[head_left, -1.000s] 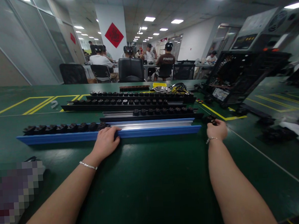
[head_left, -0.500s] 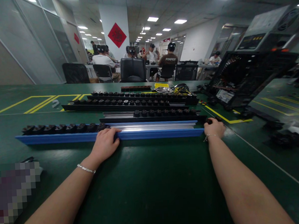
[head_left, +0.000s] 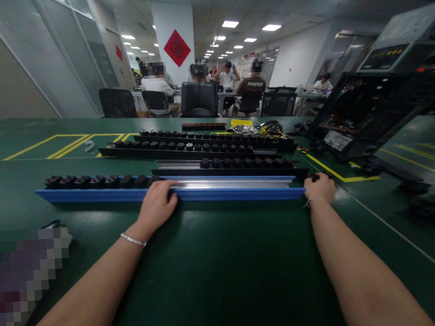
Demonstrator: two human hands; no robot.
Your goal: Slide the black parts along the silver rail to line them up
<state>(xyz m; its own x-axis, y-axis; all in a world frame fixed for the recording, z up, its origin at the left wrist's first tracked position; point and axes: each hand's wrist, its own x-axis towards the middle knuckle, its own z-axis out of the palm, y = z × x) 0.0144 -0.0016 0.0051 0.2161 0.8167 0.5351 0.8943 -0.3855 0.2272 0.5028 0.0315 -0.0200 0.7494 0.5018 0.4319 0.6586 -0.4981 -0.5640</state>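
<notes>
Gap between right hand (head_left: 320, 188) and blue rail (head_left: 223, 195) has narrowed. A second ago the hand stood a little clear of the rail's right end; now its near edge looks to be touching that end, or just beside it. Whole view has shifted slightly as well, so this is judged against the rail itself, not the frame. Left hand (head_left: 157, 204) unchanged, at the same place about midway along the rail.

Reading of it: the dark piece (head_left: 316, 177) in the right hand is now level with the end of the silver channel (head_left: 233, 182), much nearer to it than before. Whether any part has entered the channel, cannot tell; hand and piece overlap at that spot.

Fingers, right: drawn in, narrow, pinching the dark piece; a bit of it shows above the knuckles, the rest hidden. Fingers, left: bent over the rail's upper edge, thumb apart from them and low against the blue front wall. Contact with the rail clear enough; how firmly they press, cannot tell.

Rail lies lengthwise on the green tabletop (head_left: 224, 271), in front of a black rail (head_left: 240, 172). Row of dark modules (head_left: 97, 181) fills its left part, ending beside the left hand. Channel is bare from there to the right end.
</notes>
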